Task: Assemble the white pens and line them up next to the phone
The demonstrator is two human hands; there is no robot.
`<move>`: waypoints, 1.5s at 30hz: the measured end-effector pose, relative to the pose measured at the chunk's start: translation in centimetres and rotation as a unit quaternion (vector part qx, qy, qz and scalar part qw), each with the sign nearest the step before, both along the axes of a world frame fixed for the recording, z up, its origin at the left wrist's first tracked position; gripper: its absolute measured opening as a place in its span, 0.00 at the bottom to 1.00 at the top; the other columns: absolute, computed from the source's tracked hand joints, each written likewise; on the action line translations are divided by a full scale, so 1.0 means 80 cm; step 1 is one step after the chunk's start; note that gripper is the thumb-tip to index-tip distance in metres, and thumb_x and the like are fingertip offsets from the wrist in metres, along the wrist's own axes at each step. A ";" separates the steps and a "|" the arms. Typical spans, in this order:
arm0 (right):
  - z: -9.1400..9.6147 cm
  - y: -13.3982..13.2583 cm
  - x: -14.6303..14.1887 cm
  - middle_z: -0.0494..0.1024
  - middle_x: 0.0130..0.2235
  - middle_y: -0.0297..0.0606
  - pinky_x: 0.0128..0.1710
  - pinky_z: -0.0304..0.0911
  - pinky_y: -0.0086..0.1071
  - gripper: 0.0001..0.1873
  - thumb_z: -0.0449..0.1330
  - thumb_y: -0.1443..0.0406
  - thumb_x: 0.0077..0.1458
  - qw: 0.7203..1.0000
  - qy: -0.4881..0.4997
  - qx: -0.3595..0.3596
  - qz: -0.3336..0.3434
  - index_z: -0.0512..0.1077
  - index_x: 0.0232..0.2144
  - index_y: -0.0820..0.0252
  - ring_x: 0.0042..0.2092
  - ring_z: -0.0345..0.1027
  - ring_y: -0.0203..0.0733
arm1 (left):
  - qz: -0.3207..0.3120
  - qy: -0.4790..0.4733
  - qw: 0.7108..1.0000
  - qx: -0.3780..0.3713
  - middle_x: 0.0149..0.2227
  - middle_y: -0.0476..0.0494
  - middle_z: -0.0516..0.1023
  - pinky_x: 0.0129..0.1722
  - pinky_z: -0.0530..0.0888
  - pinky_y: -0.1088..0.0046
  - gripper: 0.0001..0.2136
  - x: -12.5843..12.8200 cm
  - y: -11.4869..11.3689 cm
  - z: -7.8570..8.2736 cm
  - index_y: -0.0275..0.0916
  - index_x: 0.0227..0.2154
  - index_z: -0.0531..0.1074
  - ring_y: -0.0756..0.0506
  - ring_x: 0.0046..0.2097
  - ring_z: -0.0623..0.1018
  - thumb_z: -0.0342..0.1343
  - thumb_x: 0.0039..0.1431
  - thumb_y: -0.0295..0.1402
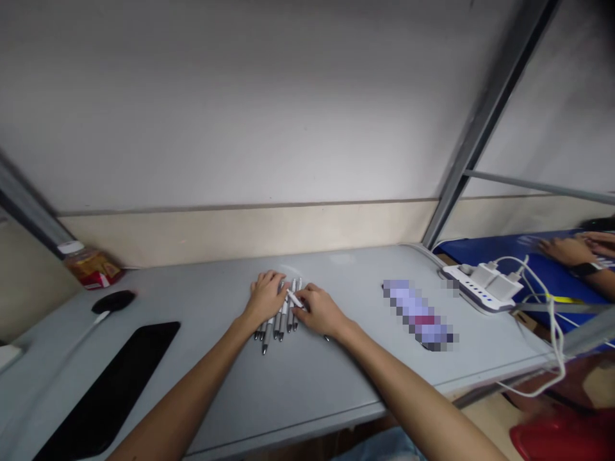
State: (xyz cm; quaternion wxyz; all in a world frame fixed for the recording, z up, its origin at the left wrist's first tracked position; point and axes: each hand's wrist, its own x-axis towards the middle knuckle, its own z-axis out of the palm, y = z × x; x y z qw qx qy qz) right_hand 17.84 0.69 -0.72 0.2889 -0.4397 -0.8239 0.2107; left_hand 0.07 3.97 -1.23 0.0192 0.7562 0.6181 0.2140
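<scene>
A bunch of grey-and-white pens (pixel 283 320) lies on the grey tabletop, their dark tips pointing toward me. My left hand (pixel 266 299) covers the left part of the bunch, fingers bent and thumb against the pens. From the right, my right hand (pixel 321 312) closes on one white pen (pixel 293 298) that slants across the others. The tip of that pen shows beneath the hand, near the wrist. Several pens are partly hidden under the two hands.
A phone with a blurred screen (pixel 418 315) and a white power strip (pixel 475 288) with cables are to the right. At left are a black mat (pixel 115 384), a round black charging pad (pixel 113 300) and a bottle (pixel 91 264). Another person's hands (pixel 569 251) are at far right.
</scene>
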 end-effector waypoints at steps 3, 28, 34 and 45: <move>0.002 -0.002 0.001 0.71 0.32 0.37 0.34 0.55 0.28 0.04 0.58 0.66 0.51 1.000 0.000 0.001 0.017 0.72 0.30 0.61 0.31 0.60 0.35 | -0.006 -0.002 1.000 -0.003 0.46 0.40 0.74 0.48 0.63 0.59 0.12 0.002 0.001 0.000 0.40 0.38 0.73 0.39 0.50 0.68 0.45 0.63 0.37; 0.014 0.019 0.025 0.67 0.28 0.31 0.26 0.58 0.26 0.13 0.61 0.64 0.46 0.924 0.322 -0.205 -0.019 0.71 0.37 0.61 0.28 0.61 0.33 | -0.133 0.050 0.990 0.004 0.45 0.42 0.74 0.48 0.65 0.63 0.13 0.011 -0.013 0.014 0.42 0.42 0.72 0.41 0.50 0.69 0.46 0.63 0.40; 0.039 0.025 0.038 0.67 0.27 0.32 0.26 0.64 0.28 0.13 0.64 0.58 0.46 0.881 0.392 -0.258 -0.054 0.70 0.29 0.62 0.28 0.62 0.33 | -0.129 0.029 0.991 -0.005 0.44 0.43 0.74 0.50 0.64 0.62 0.12 0.005 -0.010 0.011 0.42 0.42 0.72 0.41 0.50 0.69 0.48 0.61 0.39; 0.033 0.031 0.071 0.70 0.25 0.32 0.31 0.68 0.31 0.12 0.65 0.63 0.45 0.826 0.472 -0.307 0.003 0.71 0.33 0.62 0.27 0.65 0.34 | -0.164 -0.052 0.985 0.004 0.46 0.45 0.75 0.53 0.61 0.61 0.15 0.017 -0.031 0.027 0.44 0.46 0.70 0.43 0.51 0.70 0.40 0.66 0.38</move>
